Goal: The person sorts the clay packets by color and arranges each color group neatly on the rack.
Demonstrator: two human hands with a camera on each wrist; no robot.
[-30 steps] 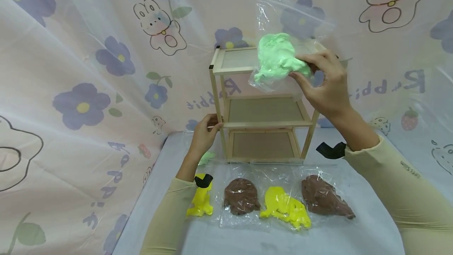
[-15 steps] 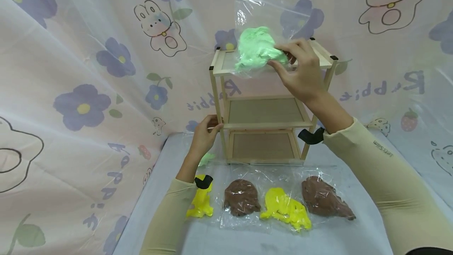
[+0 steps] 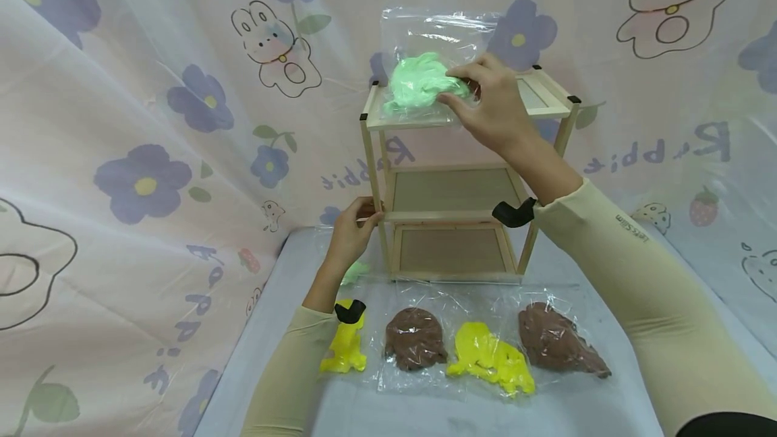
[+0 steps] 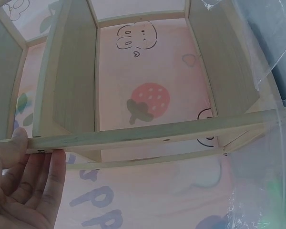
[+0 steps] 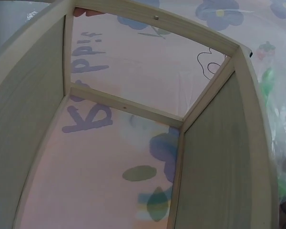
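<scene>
My right hand (image 3: 493, 108) pinches a clear zip bag of light green clay (image 3: 419, 81) between thumb and fingers, over the left part of the top shelf of a wooden rack (image 3: 464, 215). Whether the bag touches the shelf I cannot tell. On the rack's left side, my left hand (image 3: 352, 233) grips the front post near the middle shelf; in the left wrist view its thumb and fingers (image 4: 53, 179) lie on either side of the wooden bar (image 4: 148, 136). The right wrist view shows the rack's frame (image 5: 255, 143), with the green bag only partly visible at the right edge.
Bagged brown clay (image 3: 415, 338), yellow clay (image 3: 490, 359) and another brown lump (image 3: 555, 339) lie in front of the rack on the white table cover (image 3: 485, 420). More yellow clay (image 3: 346, 346) and a green piece (image 3: 355, 272) are partly behind the left arm. A printed curtain (image 3: 146, 275) hangs around.
The right hand has carried the bag of green clay leftward from the rack's right part, and lately down towards the top shelf. The left hand keeps its grip on the post.
</scene>
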